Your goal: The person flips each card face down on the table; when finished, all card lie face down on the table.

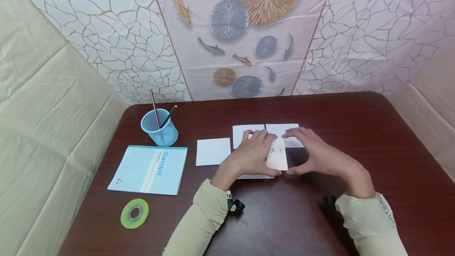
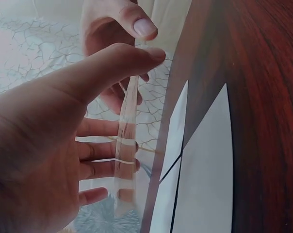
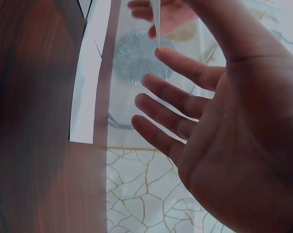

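Observation:
Above the table a thin cream card (image 1: 278,157) printed with dark Chinese characters is held up. My left hand (image 1: 251,154) grips its left part, thumb on the near edge and fingers at the far edge. Seen edge-on in the left wrist view, the card (image 2: 125,165) looks partly see-through, with fingers showing behind it. My right hand (image 1: 325,156) has its thumb and index fingertips at the card's right corners. Its other fingers spread loosely in the right wrist view, where the index tip meets the card's edge (image 3: 156,24). Blank white cards (image 1: 213,152) lie beneath and beside the hands.
To the left lie a pale blue Gambit notebook (image 1: 149,171) and a green roll of tape (image 1: 134,213). A blue mesh pen cup (image 1: 160,127) with two pencils stands behind the notebook. Patterned cloth (image 1: 227,50) hangs beyond the dark table's back edge.

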Demonstrator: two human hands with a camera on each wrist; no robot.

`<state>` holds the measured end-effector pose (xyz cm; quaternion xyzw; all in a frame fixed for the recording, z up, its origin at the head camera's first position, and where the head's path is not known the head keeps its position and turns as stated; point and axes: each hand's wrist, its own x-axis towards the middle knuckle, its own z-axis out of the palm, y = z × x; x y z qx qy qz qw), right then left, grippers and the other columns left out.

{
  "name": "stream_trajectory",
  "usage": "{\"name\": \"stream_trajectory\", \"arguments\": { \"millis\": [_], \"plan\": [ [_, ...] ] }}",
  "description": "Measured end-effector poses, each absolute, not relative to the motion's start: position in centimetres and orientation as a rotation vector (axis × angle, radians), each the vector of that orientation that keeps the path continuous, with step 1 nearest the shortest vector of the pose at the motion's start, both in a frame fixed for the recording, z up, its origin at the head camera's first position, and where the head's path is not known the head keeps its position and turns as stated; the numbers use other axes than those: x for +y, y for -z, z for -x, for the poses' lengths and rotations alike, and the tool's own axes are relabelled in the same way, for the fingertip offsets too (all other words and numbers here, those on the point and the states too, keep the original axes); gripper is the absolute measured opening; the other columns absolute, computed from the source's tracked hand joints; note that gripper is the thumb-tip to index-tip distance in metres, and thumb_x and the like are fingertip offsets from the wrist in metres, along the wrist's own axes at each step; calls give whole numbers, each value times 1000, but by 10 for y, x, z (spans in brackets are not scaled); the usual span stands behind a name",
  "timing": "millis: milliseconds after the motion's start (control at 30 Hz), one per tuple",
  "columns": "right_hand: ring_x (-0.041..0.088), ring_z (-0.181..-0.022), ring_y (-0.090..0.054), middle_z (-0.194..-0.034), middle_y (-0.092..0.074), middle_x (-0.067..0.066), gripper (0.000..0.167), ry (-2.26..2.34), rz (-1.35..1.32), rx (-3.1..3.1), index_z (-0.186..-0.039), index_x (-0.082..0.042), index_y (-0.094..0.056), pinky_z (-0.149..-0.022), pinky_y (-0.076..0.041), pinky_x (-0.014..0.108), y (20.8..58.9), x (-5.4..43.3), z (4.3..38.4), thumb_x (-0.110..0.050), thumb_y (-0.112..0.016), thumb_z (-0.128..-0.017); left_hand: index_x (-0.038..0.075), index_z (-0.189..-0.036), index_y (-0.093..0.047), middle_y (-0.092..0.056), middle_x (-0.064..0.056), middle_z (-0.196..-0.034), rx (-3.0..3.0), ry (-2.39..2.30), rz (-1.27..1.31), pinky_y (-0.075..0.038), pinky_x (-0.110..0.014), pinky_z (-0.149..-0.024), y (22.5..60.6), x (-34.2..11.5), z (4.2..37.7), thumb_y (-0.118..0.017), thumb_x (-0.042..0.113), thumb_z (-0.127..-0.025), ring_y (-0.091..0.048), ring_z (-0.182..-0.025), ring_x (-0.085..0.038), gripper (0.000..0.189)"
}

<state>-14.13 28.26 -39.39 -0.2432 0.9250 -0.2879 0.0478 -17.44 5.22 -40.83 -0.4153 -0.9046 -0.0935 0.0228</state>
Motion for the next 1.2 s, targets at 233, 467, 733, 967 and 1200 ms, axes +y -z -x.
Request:
{"name": "stream_trajectory", "arguments": {
  "millis": [233,467,733,967,1200],
  "plan": [
    [22,-130,-34,-140,-42,3,92,908,759,2793,-138,-18,-47,-100,-38,52,392,280,142,-53,-88,-64,12,-132,-46,-46,3,-108,-2778,334,1302,-30,-45,-98,407,54,173,-72,70,-68,-43,-98,-11,90],
    [24,-128,-37,-136,-45,4,93,938,753,2786,-138,-15,-44,-100,-36,51,396,279,142,-48,-90,-64,16,-137,-45,-43,3,-121,-2774,478,1266,-28,-42,-95,406,50,177,-74,68,-65,-37,-109,-12,94],
    [28,-127,-37,-137,-44,3,94,922,674,2732,-141,-17,-41,-100,-37,54,397,276,143,-54,-86,-67,23,-146,-31,-38,8,-134,-2658,1058,1368,-20,-46,-102,394,41,183,-80,45,-72,-35,-120,-7,91],
    [29,-126,-37,-138,-41,9,97,942,620,2730,-141,-16,-39,-99,-38,56,399,279,143,-50,-88,-66,21,-141,-26,-42,5,-138,-2504,1494,1379,-19,-44,-101,390,33,186,-83,33,-76,-36,-126,0,87],
    [29,-126,-37,-137,-42,6,91,928,643,2739,-139,-17,-40,-99,-38,56,398,283,144,-46,-89,-68,21,-139,-29,-42,7,-138,-2543,1477,1346,-21,-41,-101,389,30,187,-83,43,-75,-40,-128,-11,86]
  ]
}}
